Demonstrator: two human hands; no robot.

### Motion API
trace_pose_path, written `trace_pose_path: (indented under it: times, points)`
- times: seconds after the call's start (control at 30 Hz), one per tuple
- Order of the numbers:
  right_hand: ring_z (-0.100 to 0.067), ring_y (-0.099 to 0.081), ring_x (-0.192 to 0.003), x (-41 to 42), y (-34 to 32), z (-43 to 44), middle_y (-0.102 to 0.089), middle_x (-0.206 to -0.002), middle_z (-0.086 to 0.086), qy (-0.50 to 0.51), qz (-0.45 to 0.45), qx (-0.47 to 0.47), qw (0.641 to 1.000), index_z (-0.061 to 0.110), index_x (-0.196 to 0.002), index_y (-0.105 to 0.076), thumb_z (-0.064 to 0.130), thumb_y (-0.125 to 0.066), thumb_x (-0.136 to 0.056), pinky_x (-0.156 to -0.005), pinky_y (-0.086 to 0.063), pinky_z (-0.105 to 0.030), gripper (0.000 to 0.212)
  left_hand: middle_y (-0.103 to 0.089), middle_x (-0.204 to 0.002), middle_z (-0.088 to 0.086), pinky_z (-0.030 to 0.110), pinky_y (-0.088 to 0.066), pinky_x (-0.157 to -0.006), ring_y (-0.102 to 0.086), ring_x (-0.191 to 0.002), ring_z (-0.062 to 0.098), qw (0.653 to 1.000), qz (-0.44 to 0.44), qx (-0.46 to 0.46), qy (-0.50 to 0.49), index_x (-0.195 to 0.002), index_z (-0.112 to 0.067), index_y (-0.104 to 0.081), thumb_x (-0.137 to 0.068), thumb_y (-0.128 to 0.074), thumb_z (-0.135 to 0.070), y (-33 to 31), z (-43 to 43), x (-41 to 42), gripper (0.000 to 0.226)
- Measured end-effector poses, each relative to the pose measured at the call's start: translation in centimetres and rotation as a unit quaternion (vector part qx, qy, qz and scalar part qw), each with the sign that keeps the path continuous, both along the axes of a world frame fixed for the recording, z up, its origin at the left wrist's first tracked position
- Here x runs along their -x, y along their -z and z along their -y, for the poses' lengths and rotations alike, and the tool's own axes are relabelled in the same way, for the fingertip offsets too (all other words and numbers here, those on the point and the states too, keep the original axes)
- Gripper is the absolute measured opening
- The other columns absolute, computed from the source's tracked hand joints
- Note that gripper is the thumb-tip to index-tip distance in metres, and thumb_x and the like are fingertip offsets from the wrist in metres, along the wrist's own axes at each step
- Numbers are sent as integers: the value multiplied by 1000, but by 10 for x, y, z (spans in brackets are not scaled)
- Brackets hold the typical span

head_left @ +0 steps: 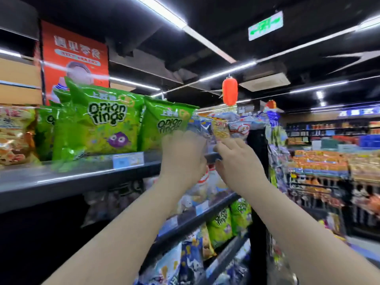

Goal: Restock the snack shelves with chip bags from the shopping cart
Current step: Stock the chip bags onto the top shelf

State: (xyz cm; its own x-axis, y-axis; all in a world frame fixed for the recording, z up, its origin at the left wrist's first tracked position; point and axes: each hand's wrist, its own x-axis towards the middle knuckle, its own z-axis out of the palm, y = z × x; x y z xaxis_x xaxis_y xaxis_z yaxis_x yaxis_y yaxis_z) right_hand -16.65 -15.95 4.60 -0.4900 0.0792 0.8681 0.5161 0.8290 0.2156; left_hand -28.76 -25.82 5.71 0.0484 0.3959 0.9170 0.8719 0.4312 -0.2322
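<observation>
At one shelf (82, 177), left hand (183, 155) and right hand (236, 161) touch one bag (198, 126) (bluish).

Two bare forearms rise from the near edge and converge at centre, the left hand (183, 155) and the right hand (239, 161) just beside each other, backs turned to the camera, wrists straight; the right hand's fingers (221, 150) bend leftward, the left hand's fingertips lost in blur

Glossy green plastic chip bags (107, 120) stand on a smooth grey metal shelf (61, 177).
</observation>
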Motion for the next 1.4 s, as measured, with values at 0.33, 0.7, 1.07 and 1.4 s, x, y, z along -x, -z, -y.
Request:
trace_pose_path:
  times: [0.33,0.7,1.07,1.4]
  points:
    - [-31,-51,-102,-205,35,-174,-59,-111,-10,193,30,50,979,12,-125,-54,21,-56,-89,-81,-47,-41,37,-59,-113,3,43,-34,-88,-50,-110,30,988,44,93,113,-114,-23,-62,-83,-60,-36,37,-213,-177,34]
    - [-35,-48,-105,-359,135,-328,-59,-109,-11,306,20,185,934,11,-117,-57,12,-54,-89,-77,-39,-41,28,-56,-118,5,44,-35,-92,-45,-117,31,949,126,206,203,-117,-22,-58,-87,-54,-37,159,-413,-321,35]
    - [-31,-49,-103,-378,266,-509,-60,-108,-7,347,76,304,884,13,-110,-59,18,-51,-91,-79,-36,-38,20,-60,-110,1,43,-31,-90,-47,-109,29,898,250,296,206,-107,-24,-61,-86,-55,-38,297,-611,-327,26]
    - [-25,-49,-114,-354,348,-706,-56,-126,0,346,103,432,826,21,-124,-55,18,-53,-90,-88,-37,-34,34,-59,-113,-2,44,-32,-96,-44,-114,27,834,281,415,231,-110,-27,-62,-87,-55,-31,363,-813,-332,25]
